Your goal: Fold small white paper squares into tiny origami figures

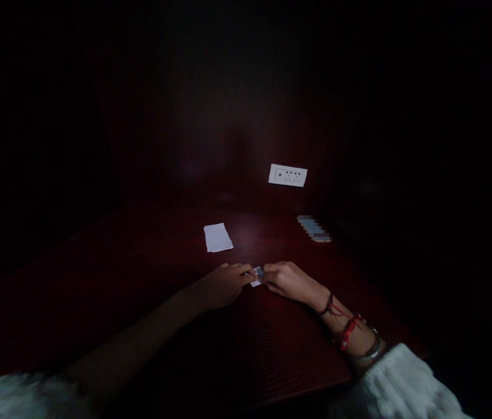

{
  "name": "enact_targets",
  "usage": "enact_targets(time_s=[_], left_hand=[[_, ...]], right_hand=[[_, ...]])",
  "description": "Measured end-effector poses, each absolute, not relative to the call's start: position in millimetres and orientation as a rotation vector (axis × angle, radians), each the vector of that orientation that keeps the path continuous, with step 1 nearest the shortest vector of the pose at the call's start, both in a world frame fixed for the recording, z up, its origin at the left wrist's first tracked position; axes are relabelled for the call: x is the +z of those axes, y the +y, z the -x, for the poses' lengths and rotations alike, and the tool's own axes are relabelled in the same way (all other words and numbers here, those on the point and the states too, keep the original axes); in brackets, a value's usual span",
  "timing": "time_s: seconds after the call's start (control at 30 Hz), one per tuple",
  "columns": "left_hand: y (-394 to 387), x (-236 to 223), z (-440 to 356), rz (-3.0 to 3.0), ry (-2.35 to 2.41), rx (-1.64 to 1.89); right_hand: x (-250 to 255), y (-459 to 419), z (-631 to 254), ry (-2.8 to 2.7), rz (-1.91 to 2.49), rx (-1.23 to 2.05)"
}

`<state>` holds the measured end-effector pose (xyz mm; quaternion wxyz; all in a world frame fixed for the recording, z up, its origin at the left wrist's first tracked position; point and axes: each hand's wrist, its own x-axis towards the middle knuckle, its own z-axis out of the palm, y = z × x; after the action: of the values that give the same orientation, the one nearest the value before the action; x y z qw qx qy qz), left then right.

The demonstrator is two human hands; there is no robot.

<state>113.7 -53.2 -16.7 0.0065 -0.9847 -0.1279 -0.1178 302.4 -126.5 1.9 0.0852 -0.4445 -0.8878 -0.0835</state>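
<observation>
Between my two hands is a small folded piece of white paper, low over or on the dark red table. My left hand, with a ring on one finger, presses and holds the left side of the paper with thumb and fingers. My right hand pinches its right edge, fingers closed together. The fingers cover much of the paper, so its exact folds are hidden. Just beyond my left hand lies a stack of white paper sheets, slightly uneven at its lower edge.
A phone, its screen blurred out, lies on the table at the back right. On the wall behind is a white power socket plate. The table's front edge runs below my right forearm. The surroundings are very dark.
</observation>
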Motion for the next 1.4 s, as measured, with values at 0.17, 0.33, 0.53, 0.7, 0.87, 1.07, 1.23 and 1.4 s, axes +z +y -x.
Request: enact_targets(time_s=[0.17, 0.33, 0.53, 0.7, 0.87, 1.07, 1.23, 1.4], left_hand=[[-54.1, -18.7, -113.1, 3.063, -0.417, -0.36], [-53.4, -21.2, -112.9, 3.045, -0.445, -0.33], [-52.2, -22.1, -113.0, 3.069, -0.444, -0.347], [-53.8, -20.6, -111.7, 3.081, -0.436, -0.356], [-52.6, -20.4, -112.7, 3.091, -0.408, -0.336], [-50.5, -25.3, -114.4, 3.108, -0.449, -0.322], [-53.4, -24.3, -114.2, 3.108, -0.488, -0.285], [-57.3, -18.1, -111.6, 3.15, -0.475, -0.252]], right_hand=[[4.2, -128.1, -306.8, -2.539, 1.337, -0.006], [3.2, -126.8, -312.7, -2.462, 1.375, 0.089], [-0.1, -124.6, -312.2, -2.499, 1.348, 0.108], [-0.6, -124.5, -312.3, -2.516, 1.341, 0.091], [-0.3, -124.8, -312.2, -2.561, 1.327, 0.024], [4.4, -128.3, -308.4, -2.626, 1.328, -0.074], [8.4, -131.6, -306.2, -2.665, 1.349, -0.117], [7.4, -130.8, -307.8, -2.626, 1.341, -0.059]])
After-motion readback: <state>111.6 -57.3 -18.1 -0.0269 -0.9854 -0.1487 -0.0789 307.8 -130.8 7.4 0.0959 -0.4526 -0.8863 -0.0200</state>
